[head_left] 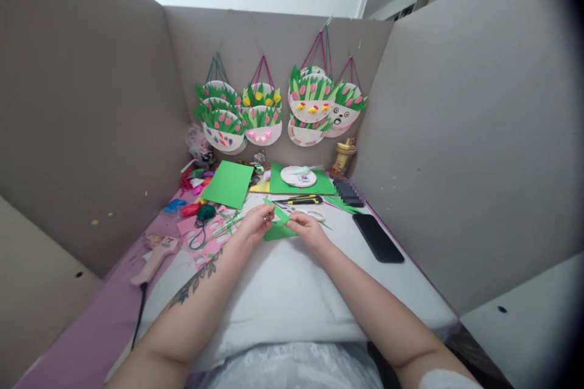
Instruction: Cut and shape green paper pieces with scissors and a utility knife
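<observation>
Left hand: the left hand (256, 223) rests on the white work surface (283, 292), fingers curled together and pinching the left edge of a green paper piece (279, 226).
Right hand: the right hand (306, 229) meets it from the other side, fingertips closed on the same piece; both forearms lie bare along the surface.
Green paper piece: thin, matt sheet, cut to jagged points, held low over the white surface between the two hands, near the far middle of the desk.
Work surface: smooth white sheet over a pink underlay (91, 328) that shows at the left edge.
Cutting tools: a yellow-and-black utility knife (303, 200) lies just beyond the hands; pale-handled scissors (310, 213) sit beside it.
Loose sheets: a flat rectangular green card (228, 184) to the left; a second green sheet (278, 184) carries a round white paper plate (298, 177).
Plate contents: small pale scraps on the plate; any marking on it is too small to read.
Glue gun: pale pink, glossy plastic glue gun (157, 253) at the left, dark cord trailing toward the near edge.
Yarn: a dark green yarn ball (206, 213) among pink and green offcuts.
Phone: a flat black phone (378, 237), screen dark, to the right, well apart from the hands.
Wall display: half-plate paper baskets (262, 112) with green fringe and pink and yellow buds hang by cords on the grey partition (456, 152).
Writing: none legible.
</observation>
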{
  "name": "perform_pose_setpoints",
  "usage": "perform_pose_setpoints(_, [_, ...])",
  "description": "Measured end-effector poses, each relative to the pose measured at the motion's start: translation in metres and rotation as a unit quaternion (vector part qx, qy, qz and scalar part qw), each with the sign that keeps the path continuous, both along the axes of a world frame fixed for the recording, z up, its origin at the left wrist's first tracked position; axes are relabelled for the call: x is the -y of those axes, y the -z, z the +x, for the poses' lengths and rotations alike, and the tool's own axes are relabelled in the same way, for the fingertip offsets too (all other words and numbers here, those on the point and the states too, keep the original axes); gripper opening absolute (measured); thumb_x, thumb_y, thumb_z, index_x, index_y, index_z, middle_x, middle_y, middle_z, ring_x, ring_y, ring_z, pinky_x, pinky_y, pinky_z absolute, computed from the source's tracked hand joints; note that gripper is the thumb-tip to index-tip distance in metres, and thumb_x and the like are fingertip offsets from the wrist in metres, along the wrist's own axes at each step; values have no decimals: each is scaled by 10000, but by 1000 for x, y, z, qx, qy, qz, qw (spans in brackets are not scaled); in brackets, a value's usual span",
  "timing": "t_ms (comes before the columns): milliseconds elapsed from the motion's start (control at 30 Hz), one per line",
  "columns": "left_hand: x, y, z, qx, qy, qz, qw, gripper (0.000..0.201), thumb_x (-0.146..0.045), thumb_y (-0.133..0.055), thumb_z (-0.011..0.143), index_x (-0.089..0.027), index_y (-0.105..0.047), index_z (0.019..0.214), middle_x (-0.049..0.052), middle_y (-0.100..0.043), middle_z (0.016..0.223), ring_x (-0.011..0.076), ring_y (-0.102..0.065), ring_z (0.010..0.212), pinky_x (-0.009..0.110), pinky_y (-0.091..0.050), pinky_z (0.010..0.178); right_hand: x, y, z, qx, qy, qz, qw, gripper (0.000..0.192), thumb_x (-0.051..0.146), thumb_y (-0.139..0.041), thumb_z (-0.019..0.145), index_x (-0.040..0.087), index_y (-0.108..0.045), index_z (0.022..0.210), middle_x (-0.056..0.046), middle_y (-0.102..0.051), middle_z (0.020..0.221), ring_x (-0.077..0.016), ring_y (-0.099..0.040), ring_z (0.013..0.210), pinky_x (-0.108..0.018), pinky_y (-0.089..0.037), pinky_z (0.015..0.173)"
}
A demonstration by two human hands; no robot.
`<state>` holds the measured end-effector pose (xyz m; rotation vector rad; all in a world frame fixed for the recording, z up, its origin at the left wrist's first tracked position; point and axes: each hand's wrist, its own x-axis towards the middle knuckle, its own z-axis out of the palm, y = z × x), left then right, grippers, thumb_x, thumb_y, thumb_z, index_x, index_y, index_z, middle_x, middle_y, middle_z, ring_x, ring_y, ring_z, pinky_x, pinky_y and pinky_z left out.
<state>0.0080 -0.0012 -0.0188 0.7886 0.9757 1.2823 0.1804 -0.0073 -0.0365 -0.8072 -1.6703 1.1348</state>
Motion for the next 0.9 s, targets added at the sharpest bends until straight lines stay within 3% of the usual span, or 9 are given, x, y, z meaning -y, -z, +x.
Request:
perform_pose_setpoints(167, [-10, 2, -8, 45, -40, -14, 998, 316, -273, -776, 500, -159, -523, 650, -48, -464, 546, 42, -404, 472, 160, -235, 397, -5, 5, 2, -45, 7, -9, 999, 293, 467, -667, 708, 190, -598, 643, 8, -505, 664, -140, -447, 665, -270, -374, 661])
perform_pose_setpoints(267, [-14, 1, -17, 35, -105, -1, 994, 310, -302, -748, 556, -170, -483, 646, -59, -431, 550, 41, -381, 464, 166, -225, 401, -9, 6, 6, -79, 7, -16, 997, 294, 472, -678, 695, 189, -612, 655, -6, -548, 680, -147, -479, 674, -285, -394, 677])
perform_pose_setpoints(367, [-12, -2, -25, -64, -217, 84, 970, 304, -364, -693, 648, -183, -449, 634, -62, -414, 562, 54, -382, 486, 177, -273, 434, -10, 6, 9, -101, 42, -37, 993, 309, 494, -666, 700, 187, -626, 697, -19, -582, 672, -146, -497, 640, -289, -412, 644])
perform_pose_setpoints(433, [-8, -3, -23, -160, -255, 156, 941, 276, -376, -667, 689, -189, -467, 651, -56, -438, 579, 75, -416, 525, 188, -327, 482, -8, 5, 7, -99, 47, -58, 992, 326, 487, -657, 710, 185, -656, 834, -23, -613, 683, -137, -510, 600, -279, -416, 599])
perform_pose_setpoints(533, [2, -2, -9, -251, -219, 239, 912, 182, -345, -646, 717, -194, -545, 702, -30, -521, 644, 110, -485, 611, 213, -384, 566, -3, 4, -1, -94, 2, -76, 993, 533, 443, -650, 723, 213, -566, 1196, -32, -666, 796, -136, -568, 611, -263, -434, 580])
perform_pose_setpoints(600, [10, -1, 2, -302, -153, 291, 895, 106, -298, -637, 727, -197, -603, 730, 5, -583, 726, 136, -529, 688, 232, -411, 621, 0, 5, -7, -93, -19, -77, 992, 610, 411, -650, 718, 244, -498, 1285, -40, -676, 888, -147, -607, 673, -262, -454, 599])
perform_pose_setpoints(733, [24, 0, 13, -387, -31, 374, 843, 94, -232, -588, 780, -219, -677, 806, 46, -630, 812, 167, -562, 782, 274, -430, 718, 0, 8, -11, -73, 30, -45, 996, 350, 388, -634, 716, 214, -656, 1019, -54, -671, 895, -178, -609, 761, -301, -487, 674])
perform_pose_setpoints(833, [28, -2, 13, -417, -25, 390, 821, 103, -226, -582, 795, -224, -685, 794, 46, -626, 794, 169, -556, 772, 289, -417, 742, -2, 10, -8, -49, 73, -8, 996, 247, 385, -625, 731, 194, -682, 876, -43, -662, 799, -175, -585, 717, -313, -483, 688])
perform_pose_setpoints(900, [29, -4, 13, -416, -32, 388, 822, 108, -233, -584, 796, -215, -671, 734, 40, -613, 754, 165, -546, 743, 282, -411, 718, -2, 8, -6, -30, 86, 13, 996, 218, 385, -626, 741, 191, -684, 819, -31, -652, 737, -168, -571, 683, -303, -470, 672])
